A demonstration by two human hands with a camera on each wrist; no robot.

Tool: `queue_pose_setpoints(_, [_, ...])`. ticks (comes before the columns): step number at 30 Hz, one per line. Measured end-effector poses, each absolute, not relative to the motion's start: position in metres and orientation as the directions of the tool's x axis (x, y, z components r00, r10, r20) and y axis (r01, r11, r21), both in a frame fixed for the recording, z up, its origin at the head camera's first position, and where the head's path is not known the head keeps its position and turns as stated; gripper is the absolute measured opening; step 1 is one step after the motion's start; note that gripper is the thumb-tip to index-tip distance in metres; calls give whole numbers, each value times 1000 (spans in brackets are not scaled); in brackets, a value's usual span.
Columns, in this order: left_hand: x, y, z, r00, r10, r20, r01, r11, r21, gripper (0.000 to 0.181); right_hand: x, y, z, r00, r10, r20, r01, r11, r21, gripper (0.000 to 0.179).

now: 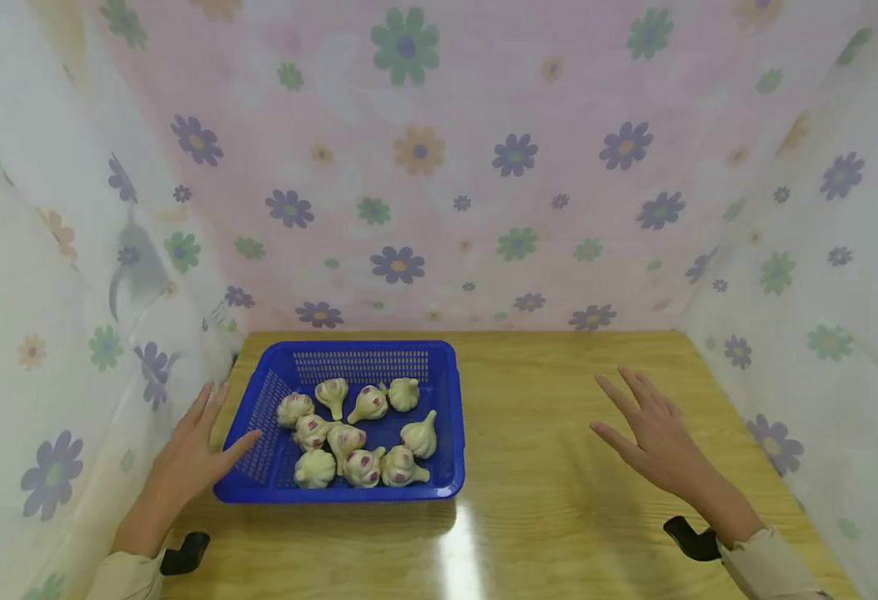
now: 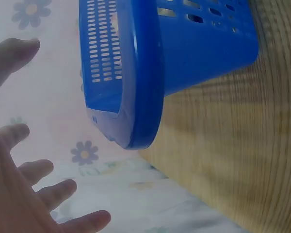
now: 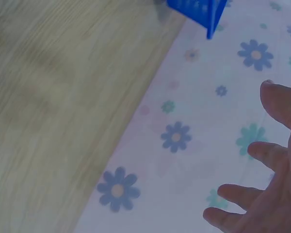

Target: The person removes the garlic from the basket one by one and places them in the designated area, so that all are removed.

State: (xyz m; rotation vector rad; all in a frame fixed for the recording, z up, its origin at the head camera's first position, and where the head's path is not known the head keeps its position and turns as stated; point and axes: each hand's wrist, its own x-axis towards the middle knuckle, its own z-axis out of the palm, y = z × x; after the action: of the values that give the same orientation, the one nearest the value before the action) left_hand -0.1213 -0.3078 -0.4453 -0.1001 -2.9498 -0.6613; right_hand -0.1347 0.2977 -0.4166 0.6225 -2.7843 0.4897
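As the left hand [image 1: 187, 462] hangs by the left side of the blue basket [image 1: 341, 495], fingers spread and gripping nothing, I'd worry that a careless sweep of its thumb could catch the rim [image 2: 149, 97] and jolt the load. Inside, towards the left of the table [image 1: 529, 417], lie ten garlic bulbs [image 1: 363, 468], creamy and plump with narrow necks pointing every way, many blotched purplish; their roundness might let them roll together if the basket tilted. Farther right, the right hand [image 1: 659, 442] is open too, holding nothing, probably too far off to steady the basket in time
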Motion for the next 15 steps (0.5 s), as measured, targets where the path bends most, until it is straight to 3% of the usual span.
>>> queue_pose_setpoints(6, [-127,-313,-448,-997,8,80,50,842,536,90,-142,271,-411,-860,-425,284,-502,807,-311,68])
queue_pose_setpoints(15, [-143,-313,-452,-995,-77,57,-19,737,675,76,-150,229,-404,-849,-488,202,-521,710,-473,65])
